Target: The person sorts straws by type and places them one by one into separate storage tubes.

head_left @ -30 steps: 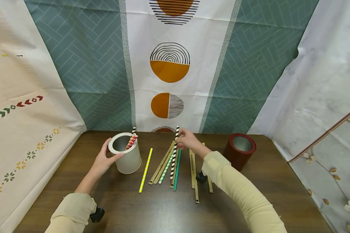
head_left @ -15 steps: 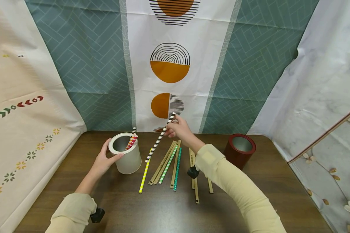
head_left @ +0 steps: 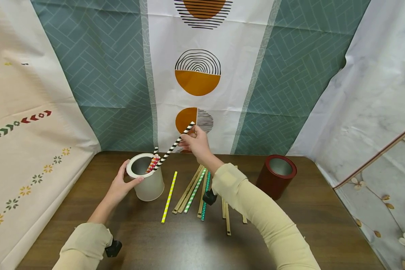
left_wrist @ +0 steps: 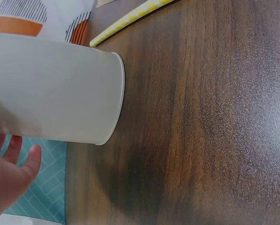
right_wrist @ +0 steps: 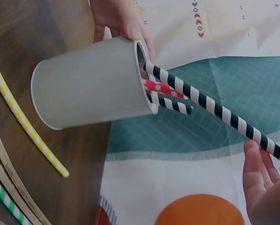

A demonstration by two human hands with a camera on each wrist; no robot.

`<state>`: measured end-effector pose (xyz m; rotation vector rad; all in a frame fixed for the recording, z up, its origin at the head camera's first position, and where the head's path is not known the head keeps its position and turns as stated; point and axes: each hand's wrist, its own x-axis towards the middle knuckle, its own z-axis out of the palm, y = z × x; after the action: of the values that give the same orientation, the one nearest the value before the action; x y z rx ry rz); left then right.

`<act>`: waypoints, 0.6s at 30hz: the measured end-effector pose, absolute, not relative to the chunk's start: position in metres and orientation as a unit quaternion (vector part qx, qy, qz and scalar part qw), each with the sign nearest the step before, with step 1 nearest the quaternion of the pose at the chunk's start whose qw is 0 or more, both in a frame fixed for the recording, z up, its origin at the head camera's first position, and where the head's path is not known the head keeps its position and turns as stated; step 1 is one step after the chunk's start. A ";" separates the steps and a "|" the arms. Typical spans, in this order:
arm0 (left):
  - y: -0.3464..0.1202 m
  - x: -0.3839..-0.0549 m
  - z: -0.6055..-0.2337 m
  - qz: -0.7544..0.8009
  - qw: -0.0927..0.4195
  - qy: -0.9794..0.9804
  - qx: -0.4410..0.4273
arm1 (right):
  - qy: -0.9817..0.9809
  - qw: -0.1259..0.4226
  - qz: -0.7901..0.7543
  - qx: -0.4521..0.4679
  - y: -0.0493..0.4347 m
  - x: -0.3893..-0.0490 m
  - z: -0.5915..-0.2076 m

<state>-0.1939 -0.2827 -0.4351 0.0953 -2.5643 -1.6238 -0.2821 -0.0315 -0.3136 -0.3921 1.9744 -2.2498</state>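
My right hand (head_left: 196,143) pinches a black-and-white striped paper straw (head_left: 172,149) near its upper end. The straw slants down left, its lower end at the mouth of a white can (head_left: 149,187). In the right wrist view that tip shows at the can's opening (right_wrist: 140,56). Around the can's left side near the rim, my left hand (head_left: 119,187) grips it with thumb and fingers. Inside the can stand a red dotted straw (right_wrist: 164,88) and another black-striped straw (right_wrist: 172,104), both sticking out above the rim.
A yellow straw (head_left: 169,197) lies right of the white can. Beside it are wrapped straws (head_left: 188,191), a green-striped straw (head_left: 194,192) and a teal dotted straw (head_left: 206,183). More paper-wrapped straws (head_left: 228,221) lie under the right forearm. A dark red can (head_left: 273,183) stands at the right.
My right hand has lifted the black-striped straw off the pile and carried it up and left, tilting it toward the white can. The left hand stays on the can.
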 end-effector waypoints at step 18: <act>-0.283 -0.194 -0.434 -0.537 0.044 -0.841 0.037 | 0.693 0.044 -0.709 -0.121 -0.065 -0.284 -0.344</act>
<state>-0.1937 -0.2830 -0.4339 0.1145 -2.5715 -1.6414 -0.2844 -0.0653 -0.3440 -0.3710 2.1177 -2.1682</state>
